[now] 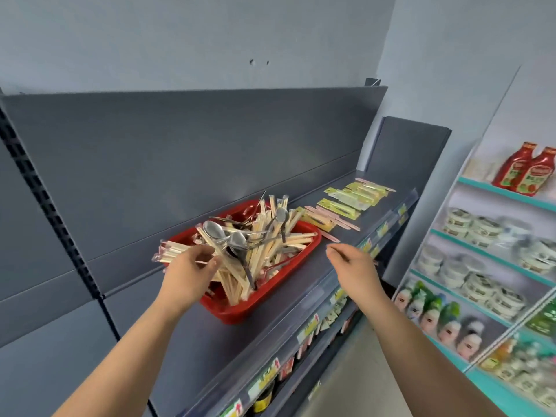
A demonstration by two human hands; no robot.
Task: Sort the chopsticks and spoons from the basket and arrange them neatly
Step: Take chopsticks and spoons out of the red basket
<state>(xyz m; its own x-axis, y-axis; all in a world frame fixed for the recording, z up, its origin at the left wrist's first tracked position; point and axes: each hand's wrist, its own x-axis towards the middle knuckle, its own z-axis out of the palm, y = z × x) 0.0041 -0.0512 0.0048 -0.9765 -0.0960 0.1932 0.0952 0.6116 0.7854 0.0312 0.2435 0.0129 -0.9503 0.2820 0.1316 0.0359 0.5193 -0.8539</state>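
Reaching into the red basket (240,313), the left hand (188,275) pinches chopsticks (270,251) between thumb and curled fingers at the heap's near edge, spoons (212,230) lying on top. The right hand (356,266) hovers empty, fingers loosely bent, over the shelf (210,341) just right of the basket.

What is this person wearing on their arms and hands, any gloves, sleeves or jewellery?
Nothing that shows. The left hand and right hand have no gloves, and no ring, watch or bracelet is visible. The left forearm and right forearm are uncovered right to the bottom edge of the picture, so no sleeve comes into view.
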